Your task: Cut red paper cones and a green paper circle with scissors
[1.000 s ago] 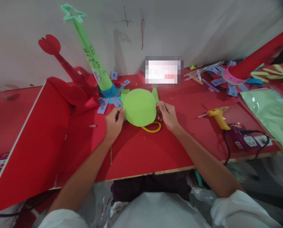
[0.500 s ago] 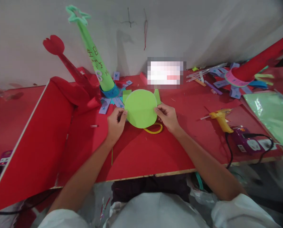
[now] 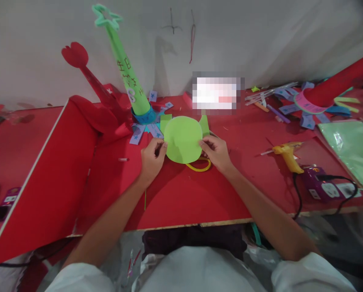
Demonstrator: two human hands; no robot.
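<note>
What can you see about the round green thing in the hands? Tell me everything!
The flat, lime-green, roughly round sheet looks like smooth foam or paper, plain-faced with a soft shadow across it. The left hand pinches its left edge, the right hand its right. It's above the red tabletop; whether it touches that is unclear. A curved yellow loop peeks out below its lower edge.

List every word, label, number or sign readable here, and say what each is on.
"日": handwritten on the green cone, with what looks like "生" beside it.
"H": lower on that cone, near its right edge.
Its other handwriting: unclear.
Purple box: labels too small to read.
Pixelated panel: unreadable.
Green disc: no lettering visible.
</note>
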